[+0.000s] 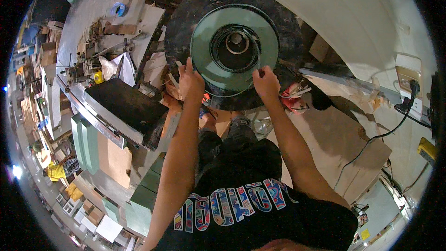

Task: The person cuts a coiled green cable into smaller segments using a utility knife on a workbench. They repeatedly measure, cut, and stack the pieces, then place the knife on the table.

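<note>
A wide green coil of thin banding [204, 32], with darker loose turns round its open centre, lies flat on a large black round disc [288, 23]. Against the coil's left outer edge is my left hand [190, 82], its fingers reaching forward and slightly apart. My right hand [266, 83] is over the coil's near right part, fingers curled and thumb drawn in. Whatever those fingers pinch is too small to make out. A pale round hub [237, 42] shows inside the coil's centre.
On the left stands a metal worktable [88, 11] with a blue tape roll [118, 9] and a dark panel [125, 109]. A red and white bag [295, 98] lies by my right hand. At right, a black cable [371, 139] hangs from a wall socket [409, 74].
</note>
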Available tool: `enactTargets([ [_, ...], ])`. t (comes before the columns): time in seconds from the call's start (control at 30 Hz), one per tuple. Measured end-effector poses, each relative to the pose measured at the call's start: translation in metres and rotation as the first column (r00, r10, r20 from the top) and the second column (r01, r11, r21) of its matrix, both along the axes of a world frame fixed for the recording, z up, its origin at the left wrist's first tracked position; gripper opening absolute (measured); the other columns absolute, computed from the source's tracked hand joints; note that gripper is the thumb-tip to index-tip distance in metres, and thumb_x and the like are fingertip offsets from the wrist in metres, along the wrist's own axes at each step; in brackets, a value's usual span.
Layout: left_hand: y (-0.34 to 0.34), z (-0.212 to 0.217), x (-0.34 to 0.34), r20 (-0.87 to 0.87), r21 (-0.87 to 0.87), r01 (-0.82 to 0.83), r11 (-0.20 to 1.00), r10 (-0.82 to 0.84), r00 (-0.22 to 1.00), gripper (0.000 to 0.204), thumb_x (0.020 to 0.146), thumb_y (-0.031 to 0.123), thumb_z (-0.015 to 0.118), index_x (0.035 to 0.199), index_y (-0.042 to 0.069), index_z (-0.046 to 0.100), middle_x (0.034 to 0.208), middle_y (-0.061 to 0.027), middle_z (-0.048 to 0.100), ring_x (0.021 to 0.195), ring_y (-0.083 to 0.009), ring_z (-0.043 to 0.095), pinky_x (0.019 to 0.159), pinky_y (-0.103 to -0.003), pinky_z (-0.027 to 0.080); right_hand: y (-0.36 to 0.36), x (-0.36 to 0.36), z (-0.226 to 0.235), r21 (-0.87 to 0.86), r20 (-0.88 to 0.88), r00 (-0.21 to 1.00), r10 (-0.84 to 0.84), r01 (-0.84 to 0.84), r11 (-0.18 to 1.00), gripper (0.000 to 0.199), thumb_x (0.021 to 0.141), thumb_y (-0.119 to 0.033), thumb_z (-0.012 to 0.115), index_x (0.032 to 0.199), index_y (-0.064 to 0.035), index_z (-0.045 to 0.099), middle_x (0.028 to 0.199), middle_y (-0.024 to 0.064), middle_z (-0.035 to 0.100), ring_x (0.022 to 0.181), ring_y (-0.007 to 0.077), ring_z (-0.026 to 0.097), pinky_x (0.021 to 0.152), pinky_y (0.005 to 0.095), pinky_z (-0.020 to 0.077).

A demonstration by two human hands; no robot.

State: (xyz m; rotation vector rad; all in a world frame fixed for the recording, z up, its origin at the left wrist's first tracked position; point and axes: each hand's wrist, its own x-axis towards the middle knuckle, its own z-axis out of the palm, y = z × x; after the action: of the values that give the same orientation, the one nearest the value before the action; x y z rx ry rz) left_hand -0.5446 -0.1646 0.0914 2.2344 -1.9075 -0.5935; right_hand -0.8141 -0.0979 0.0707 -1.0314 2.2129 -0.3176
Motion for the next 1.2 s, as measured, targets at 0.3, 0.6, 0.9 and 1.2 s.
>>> enactTargets([
  [0.3,0.002,0.005,-0.004,0.057,0.131,-0.025,0.991,0.018,0.998,0.060,0.104,0.015,0.060,0.161,0.017,0.043,0.150,-0.0176,0.051,0.121,-0.0409,0.067,0.093,-0.055,0.059,0.084,0.007,-0.024,-0.068,0.058,0.997,-0.056,0.060,0.996,0.050,0.104,-0.052,0.061,0.108,-0.0023,0.064,0.102,0.0287,0.072,0.096,0.0524,0.068,0.086,0.0613,0.0523],
  [0.6,0.005,-0.008,-0.003,0.058,0.111,-0.043,0.993,0.036,0.998,0.058,0.101,0.019,0.064,0.157,0.015,0.049,0.141,-0.0190,0.061,0.118,-0.0410,0.068,0.092,-0.054,0.059,0.097,-0.010,-0.023,-0.037,0.071,0.982,-0.176,0.179,0.983,0.051,0.108,-0.052,0.056,0.107,-0.0016,0.066,0.099,0.0268,0.072,0.090,0.0492,0.068,0.080,0.0582,0.0516],
  [0.9,-0.014,-0.015,0.014,-0.228,-0.153,-0.204,0.967,0.167,0.959,0.040,0.091,0.019,0.070,0.129,0.006,0.074,0.112,-0.0180,0.072,0.098,-0.0386,0.073,0.084,-0.050,0.059,0.069,-0.032,-0.019,-0.246,0.031,0.966,-0.258,0.258,0.934,0.043,0.107,-0.044,0.061,0.113,-0.0011,0.066,0.107,0.0228,0.073,0.098,0.0457,0.069,0.087,0.0542,0.0539],
  [1.2,0.034,0.022,0.000,-0.535,0.008,-0.288,0.958,0.247,0.808,0.038,0.089,0.014,0.075,0.122,-0.001,0.066,0.099,-0.0128,0.074,0.087,-0.0245,0.072,0.078,-0.039,0.058,-0.106,-0.086,0.010,-0.309,0.390,0.919,0.059,0.070,0.948,0.058,0.104,-0.056,0.064,0.127,-0.0034,0.069,0.108,0.0102,0.077,0.093,0.0266,0.072,0.081,0.0434,0.0578],
])
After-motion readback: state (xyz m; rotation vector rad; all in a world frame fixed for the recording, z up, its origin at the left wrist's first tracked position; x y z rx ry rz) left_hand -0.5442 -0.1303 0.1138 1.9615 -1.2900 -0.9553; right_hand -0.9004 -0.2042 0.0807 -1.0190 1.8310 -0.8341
